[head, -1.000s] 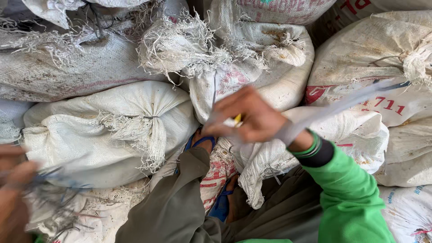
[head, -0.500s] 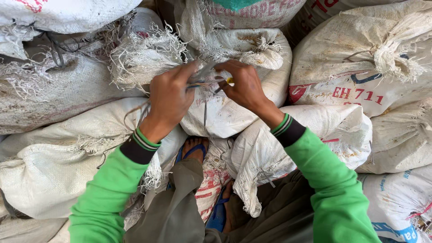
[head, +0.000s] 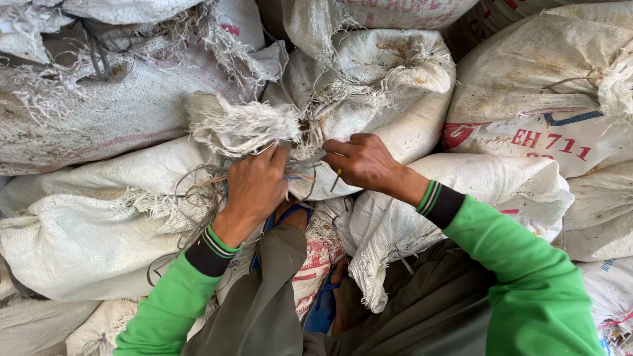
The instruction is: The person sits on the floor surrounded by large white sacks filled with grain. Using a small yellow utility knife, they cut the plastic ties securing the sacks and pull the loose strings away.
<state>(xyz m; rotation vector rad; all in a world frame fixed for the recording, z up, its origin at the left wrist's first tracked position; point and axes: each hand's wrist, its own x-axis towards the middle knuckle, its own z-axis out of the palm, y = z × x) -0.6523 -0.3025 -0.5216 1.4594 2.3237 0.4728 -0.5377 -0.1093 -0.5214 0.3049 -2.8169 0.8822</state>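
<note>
both hands, left hand (head: 254, 184) and right hand (head: 362, 160), grip a frayed sack mouth (head: 290, 128) amid piled white sacks (head: 86, 231).

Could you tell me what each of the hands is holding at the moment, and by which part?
Both hands grip the white woven sack at its frayed, gathered mouth: the left hand pinches the fabric and loose strings there, the right hand beside it. Whether the right holds a small tool cannot be told.

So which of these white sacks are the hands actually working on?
The middle sack, straight ahead: left hand and right hand both grip its frayed, bunched mouth. Neither hand touches any other sack.
</note>
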